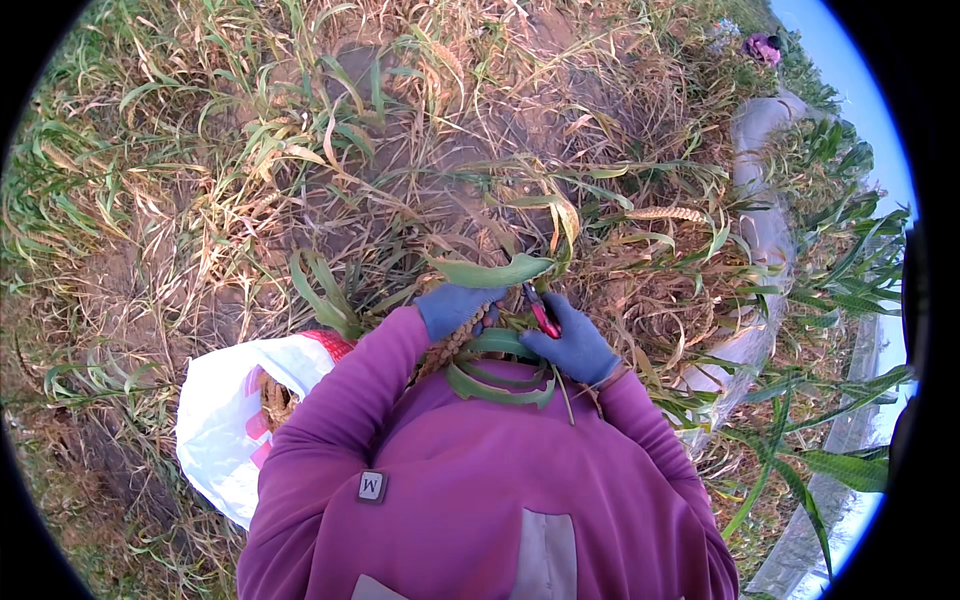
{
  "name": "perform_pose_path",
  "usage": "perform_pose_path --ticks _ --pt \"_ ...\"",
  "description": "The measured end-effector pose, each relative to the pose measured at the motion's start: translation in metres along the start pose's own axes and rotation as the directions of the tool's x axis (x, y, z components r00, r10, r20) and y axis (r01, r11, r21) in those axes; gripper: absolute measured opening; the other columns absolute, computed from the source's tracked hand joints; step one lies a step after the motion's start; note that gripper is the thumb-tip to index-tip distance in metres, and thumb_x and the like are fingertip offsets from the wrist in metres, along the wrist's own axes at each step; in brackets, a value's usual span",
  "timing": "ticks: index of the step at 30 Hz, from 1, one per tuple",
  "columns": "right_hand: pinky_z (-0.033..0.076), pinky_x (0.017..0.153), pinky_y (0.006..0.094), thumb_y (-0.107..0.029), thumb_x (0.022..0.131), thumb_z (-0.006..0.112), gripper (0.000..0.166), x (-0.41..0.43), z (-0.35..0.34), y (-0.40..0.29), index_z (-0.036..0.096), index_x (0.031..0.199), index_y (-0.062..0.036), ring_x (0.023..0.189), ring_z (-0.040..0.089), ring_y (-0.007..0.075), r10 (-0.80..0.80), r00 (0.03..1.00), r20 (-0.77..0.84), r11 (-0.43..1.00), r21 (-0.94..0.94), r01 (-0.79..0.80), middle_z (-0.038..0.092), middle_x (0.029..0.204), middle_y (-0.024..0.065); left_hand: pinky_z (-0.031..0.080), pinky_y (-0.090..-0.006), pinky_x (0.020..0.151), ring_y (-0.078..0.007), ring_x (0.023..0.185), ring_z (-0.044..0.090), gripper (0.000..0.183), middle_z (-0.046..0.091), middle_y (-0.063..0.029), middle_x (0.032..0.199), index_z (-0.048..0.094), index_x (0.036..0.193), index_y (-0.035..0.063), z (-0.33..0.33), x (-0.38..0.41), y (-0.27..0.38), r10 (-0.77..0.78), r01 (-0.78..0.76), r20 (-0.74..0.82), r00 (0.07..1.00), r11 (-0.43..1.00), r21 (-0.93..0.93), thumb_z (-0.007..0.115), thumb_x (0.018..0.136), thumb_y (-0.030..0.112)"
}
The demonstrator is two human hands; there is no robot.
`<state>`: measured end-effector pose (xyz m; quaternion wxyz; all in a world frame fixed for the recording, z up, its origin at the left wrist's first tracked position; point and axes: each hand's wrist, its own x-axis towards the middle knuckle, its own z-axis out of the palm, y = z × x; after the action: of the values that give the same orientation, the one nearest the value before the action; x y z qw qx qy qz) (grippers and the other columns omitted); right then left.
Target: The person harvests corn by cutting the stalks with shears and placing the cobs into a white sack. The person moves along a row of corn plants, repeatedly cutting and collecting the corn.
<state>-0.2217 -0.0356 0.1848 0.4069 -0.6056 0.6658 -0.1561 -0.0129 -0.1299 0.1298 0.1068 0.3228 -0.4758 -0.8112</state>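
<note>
My left hand (455,310), in a blue-grey glove, is closed around millet seed heads (452,346) that hang down toward my lap. A long green leaf (491,273) crosses in front of its fingers. In my right hand (576,341), gloved alike, are red-handled pruning shears (541,313); their tips are partly hidden among leaves and stalks. Cut or bent green leaves (502,390) lie against my purple top, just below both hands. By my left forearm stands a white bag (225,442) with a red edge, open, with brown seed heads (277,401) inside.
Dry and green millet plants cover the ground ahead, with one drooping seed head (666,214) at the right. A pale net (765,225) runs along the right side, beside tall green leaves (847,469). A person (763,49) in pink is far off at the upper right.
</note>
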Motion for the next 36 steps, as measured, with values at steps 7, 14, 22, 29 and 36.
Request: perform_pose_path --ticks 7,14,22,29,36 --pt "0.047 0.07 0.0301 -0.031 0.086 0.064 0.043 0.01 0.007 0.012 0.052 0.111 0.0012 0.073 0.055 0.0192 0.174 0.978 -0.113 0.934 0.333 -0.128 0.058 0.085 0.009 0.045 -0.0256 0.056 -0.0121 0.064 0.055 0.026 0.054 -0.0033 0.07 0.057 0.094 0.0035 -0.003 -0.007 -0.009 -0.006 0.004 -0.097 0.995 1.0 -0.014 0.05 0.096 0.029" --pt "0.05 0.075 0.0336 -0.023 0.092 0.058 0.031 0.027 -0.032 0.021 0.049 0.114 -0.0027 0.081 0.059 0.0205 0.223 0.971 -0.082 0.343 0.94 0.001 0.057 0.088 0.0085 0.046 -0.0287 0.062 -0.0156 0.067 0.053 0.025 0.055 -0.008 0.075 0.052 0.095 -0.0002 -0.041 -0.137 0.055 0.431 -0.684 -0.765 0.479 0.729 -0.018 0.042 0.099 0.022" --pt "0.05 0.076 0.0324 -0.025 0.093 0.057 0.031 0.059 -0.043 0.001 0.05 0.114 -0.0034 0.081 0.06 0.0184 0.112 0.992 -0.063 0.604 0.797 -0.018 0.059 0.09 0.0065 0.037 -0.0185 0.053 -0.0045 0.061 0.048 0.016 0.057 -0.0035 0.074 0.056 0.102 0.003 -0.029 -0.291 0.018 0.403 -0.07 -0.914 0.047 0.914 0.4 0.048 0.097 0.017" --pt "0.05 0.077 0.0321 -0.022 0.093 0.056 0.034 0.08 -0.054 -0.014 0.049 0.119 -0.0008 0.081 0.06 0.0188 -0.005 1.0 0.011 0.638 0.77 -0.006 0.06 0.091 0.007 0.049 -0.0364 0.082 -0.0277 0.092 0.063 0.038 0.065 -0.0161 0.103 0.06 0.106 -0.0015 -0.022 -0.31 -0.079 0.411 0.544 -0.863 0.293 0.671 0.504 0.064 0.088 0.031" --pt "0.048 0.083 0.0342 -0.016 0.092 0.055 0.042 0.055 -0.088 -0.039 0.044 0.129 0.0007 0.088 0.059 0.0193 -0.229 0.973 0.023 0.507 0.856 0.099 0.059 0.097 0.0094 0.047 -0.0349 0.086 -0.0279 0.097 0.063 0.029 0.065 -0.0176 0.105 0.059 0.112 -0.0024 0.001 -0.204 0.011 0.614 0.024 -0.683 0.397 0.737 0.676 0.059 0.088 0.012"
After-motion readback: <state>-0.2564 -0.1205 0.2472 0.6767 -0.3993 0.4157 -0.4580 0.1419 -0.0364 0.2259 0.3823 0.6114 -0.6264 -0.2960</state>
